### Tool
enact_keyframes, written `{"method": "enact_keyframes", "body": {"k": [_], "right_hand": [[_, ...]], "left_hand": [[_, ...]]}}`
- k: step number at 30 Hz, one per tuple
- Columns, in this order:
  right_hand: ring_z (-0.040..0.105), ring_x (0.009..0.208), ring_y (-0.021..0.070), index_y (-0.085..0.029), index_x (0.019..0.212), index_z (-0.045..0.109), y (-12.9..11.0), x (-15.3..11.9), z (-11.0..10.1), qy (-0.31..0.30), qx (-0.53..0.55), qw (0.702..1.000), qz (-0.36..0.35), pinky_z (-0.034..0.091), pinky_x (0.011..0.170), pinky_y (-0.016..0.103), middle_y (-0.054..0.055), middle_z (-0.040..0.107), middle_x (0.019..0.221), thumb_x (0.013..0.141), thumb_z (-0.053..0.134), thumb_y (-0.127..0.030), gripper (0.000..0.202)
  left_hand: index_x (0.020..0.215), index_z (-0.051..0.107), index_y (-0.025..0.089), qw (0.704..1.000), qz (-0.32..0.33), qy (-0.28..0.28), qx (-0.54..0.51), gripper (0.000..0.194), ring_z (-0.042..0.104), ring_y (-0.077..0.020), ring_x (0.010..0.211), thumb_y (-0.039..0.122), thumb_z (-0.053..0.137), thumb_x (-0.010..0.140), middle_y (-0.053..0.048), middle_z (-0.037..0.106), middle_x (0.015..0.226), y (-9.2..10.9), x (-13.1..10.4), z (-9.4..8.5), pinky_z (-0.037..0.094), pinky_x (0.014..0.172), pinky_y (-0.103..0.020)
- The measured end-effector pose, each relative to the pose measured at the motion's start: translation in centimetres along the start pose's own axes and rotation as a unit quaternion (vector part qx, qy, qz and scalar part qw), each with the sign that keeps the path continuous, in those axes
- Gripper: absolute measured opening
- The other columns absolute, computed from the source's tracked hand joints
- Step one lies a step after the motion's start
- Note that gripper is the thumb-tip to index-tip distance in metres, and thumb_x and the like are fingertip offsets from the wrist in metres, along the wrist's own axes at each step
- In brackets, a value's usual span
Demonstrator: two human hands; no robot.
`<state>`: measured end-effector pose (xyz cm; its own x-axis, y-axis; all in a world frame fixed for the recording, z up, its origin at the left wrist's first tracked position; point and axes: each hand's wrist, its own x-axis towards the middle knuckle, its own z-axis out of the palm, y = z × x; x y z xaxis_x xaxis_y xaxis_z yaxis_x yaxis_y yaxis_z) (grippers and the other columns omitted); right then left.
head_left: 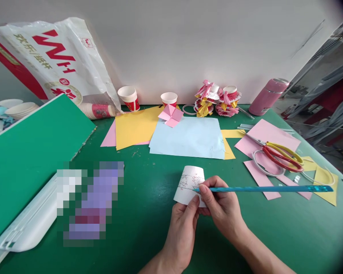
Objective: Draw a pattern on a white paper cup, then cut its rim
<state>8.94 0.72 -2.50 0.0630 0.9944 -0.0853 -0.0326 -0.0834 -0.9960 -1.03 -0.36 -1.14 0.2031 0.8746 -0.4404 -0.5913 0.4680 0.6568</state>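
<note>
A white paper cup (185, 194), printed with thin branches and small red flowers, is tilted in front of me. My left hand (184, 228) grips its lower end, thumb on the near side. Between the thumb and fingers of my right hand (221, 201) is a long teal pencil (263, 188). The pencil points left, its tip against the cup's printed side. My right fingers also lie close to the cup's right edge, and some are hidden behind it. Light blue paper (188, 139) lies beyond the cup, with a folded pink paper (171, 116) at its back left corner.
Yellow paper (137, 127) and red-banded cups (128, 99) stand or lie at the back. Scissors (282, 154) rest on pink paper (267, 133) at right, near a pink bottle (268, 97). Decorated cups (207, 99) are by the wall. A green board (40, 140) leans left.
</note>
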Motion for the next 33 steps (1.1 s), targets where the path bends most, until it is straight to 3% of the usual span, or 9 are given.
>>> {"method": "enact_keyframes", "body": {"k": [10, 17, 26, 33], "right_hand": [[0.043, 0.048, 0.0097, -0.023, 0.074, 0.048, -0.32, 0.47, 0.05, 0.0, -0.051, 0.999, -0.017, 0.041, 0.043, 0.022, -0.005, 0.045, 0.056, 0.084, 0.054, -0.037, 0.018], [0.039, 0.044, 0.009, -0.023, 0.07, 0.047, -0.39, 0.38, -0.11, 0.015, -0.086, 0.996, -0.037, 0.039, 0.039, 0.021, -0.006, 0.04, 0.055, 0.083, 0.054, -0.034, 0.019], [0.042, 0.037, 0.0105, -0.024, 0.072, 0.041, -0.17, 0.36, -0.3, 0.013, -0.042, 0.999, -0.017, 0.039, 0.033, 0.022, -0.007, 0.038, 0.049, 0.085, 0.05, -0.038, 0.021], [0.043, 0.044, 0.0095, -0.023, 0.073, 0.046, -0.01, 0.27, -0.05, 0.012, -0.043, 0.999, 0.005, 0.04, 0.039, 0.021, -0.006, 0.042, 0.053, 0.083, 0.054, -0.038, 0.02]], "left_hand": [[0.111, 0.062, 0.017, 1.0, 0.0, 0.006, -0.011, 0.034, 0.057, -0.0213, 0.093, 0.025, 0.06, 0.077, -0.008, 0.066, 0.094, -0.35, 0.38, -0.35, 0.043, 0.08, -0.031], [0.109, 0.062, 0.017, 0.999, -0.009, 0.019, -0.024, 0.033, 0.057, -0.0199, 0.094, 0.03, 0.058, 0.079, -0.008, 0.066, 0.095, -0.15, 0.37, -0.2, 0.043, 0.08, -0.03], [0.096, 0.068, 0.013, 0.999, -0.022, 0.022, -0.02, 0.024, 0.059, -0.0192, 0.087, 0.026, 0.059, 0.078, -0.009, 0.067, 0.088, 0.13, 0.25, -0.09, 0.044, 0.079, -0.03], [0.11, 0.062, 0.016, 0.999, -0.014, 0.018, -0.024, 0.035, 0.056, -0.0214, 0.096, 0.031, 0.059, 0.078, -0.009, 0.066, 0.098, 0.06, 0.27, 0.07, 0.043, 0.082, -0.032]]}}
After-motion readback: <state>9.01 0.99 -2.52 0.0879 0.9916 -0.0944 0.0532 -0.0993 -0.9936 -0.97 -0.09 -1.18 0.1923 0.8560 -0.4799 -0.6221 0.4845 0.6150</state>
